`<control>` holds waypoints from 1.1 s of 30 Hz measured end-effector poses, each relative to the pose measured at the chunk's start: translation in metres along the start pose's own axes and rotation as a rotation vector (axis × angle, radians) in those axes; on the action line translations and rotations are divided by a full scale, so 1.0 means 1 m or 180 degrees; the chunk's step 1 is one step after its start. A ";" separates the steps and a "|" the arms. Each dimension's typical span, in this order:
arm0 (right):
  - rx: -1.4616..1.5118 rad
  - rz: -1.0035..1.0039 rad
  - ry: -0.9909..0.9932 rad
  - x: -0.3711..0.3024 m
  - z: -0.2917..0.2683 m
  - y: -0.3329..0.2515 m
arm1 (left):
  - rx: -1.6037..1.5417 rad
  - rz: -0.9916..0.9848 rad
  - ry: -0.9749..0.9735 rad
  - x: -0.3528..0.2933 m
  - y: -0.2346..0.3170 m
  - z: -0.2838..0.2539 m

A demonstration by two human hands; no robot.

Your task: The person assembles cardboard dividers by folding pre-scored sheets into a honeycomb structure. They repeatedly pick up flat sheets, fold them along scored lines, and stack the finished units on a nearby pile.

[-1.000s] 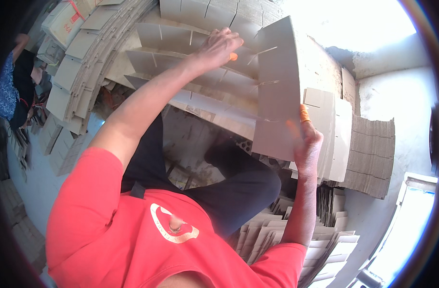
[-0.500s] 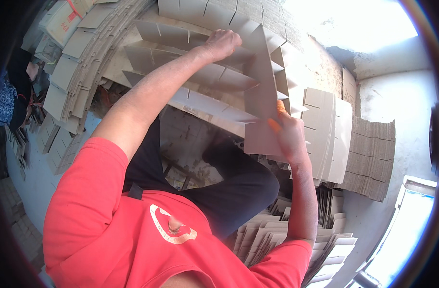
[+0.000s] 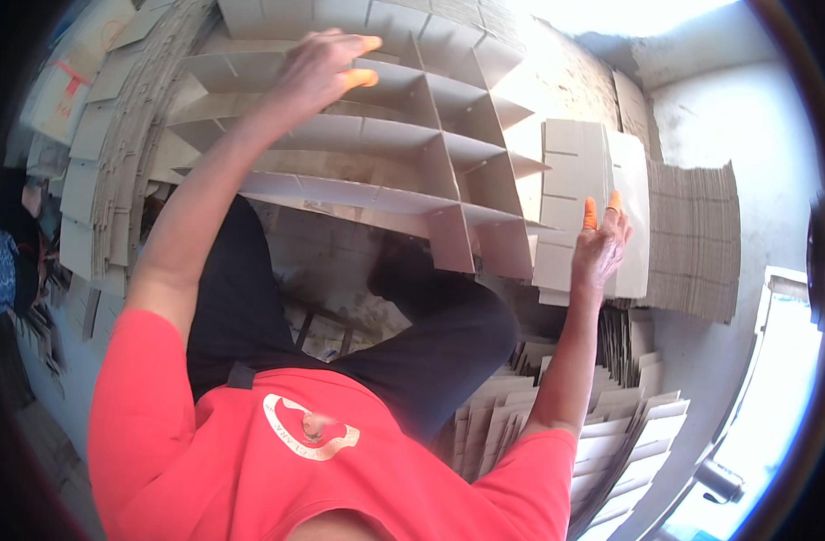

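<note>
A cardboard partition grid [image 3: 448,149] lies in front of me, its long slotted strips running left to right and two cross pieces set into them near the right end. My left hand [image 3: 318,77] is over the far long strips, with thumb and finger apart, orange covers on their tips and nothing seen between them. To the right, my right hand [image 3: 603,245] rests its orange-covered fingertips on a stack of slotted cardboard pieces [image 3: 570,180]. Its fingers are apart, and no piece is lifted from the stack.
A thick grey-brown cardboard stack [image 3: 696,239] stands beyond the right hand. More slotted pieces [image 3: 115,135] are piled at the left. Upright bundles of cardboard [image 3: 629,433] stand low at my right. A bright window [image 3: 773,397] is at the right wall.
My right hand has let go of the cross piece, now down among the long strips, and moved right onto the stack. My left hand has moved left and its fingers have spread.
</note>
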State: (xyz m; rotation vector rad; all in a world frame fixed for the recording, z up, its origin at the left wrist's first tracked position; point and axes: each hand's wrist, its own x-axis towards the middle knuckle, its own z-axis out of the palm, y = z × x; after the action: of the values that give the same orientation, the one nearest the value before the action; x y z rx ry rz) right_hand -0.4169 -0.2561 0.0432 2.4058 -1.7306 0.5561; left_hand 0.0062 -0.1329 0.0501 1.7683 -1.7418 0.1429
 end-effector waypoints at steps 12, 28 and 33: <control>-0.0852 0.0626 -0.0218 -0.023 0.025 0.104 | 0.0120 -0.0062 0.0054 -0.088 0.022 -0.036; 0.0341 0.0708 0.0349 0.014 -0.011 0.083 | -0.0237 -0.0177 -0.0366 -0.115 0.038 -0.043; 0.1697 0.1799 0.0319 0.001 0.019 0.139 | -0.0387 -0.0049 -0.0303 -0.116 0.041 -0.037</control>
State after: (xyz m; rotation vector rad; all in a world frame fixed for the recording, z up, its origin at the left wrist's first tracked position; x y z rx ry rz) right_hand -0.5428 -0.3100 0.0107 2.0718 -2.4690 1.3277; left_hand -0.0318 -0.0112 0.0357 1.7243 -1.7643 -0.0536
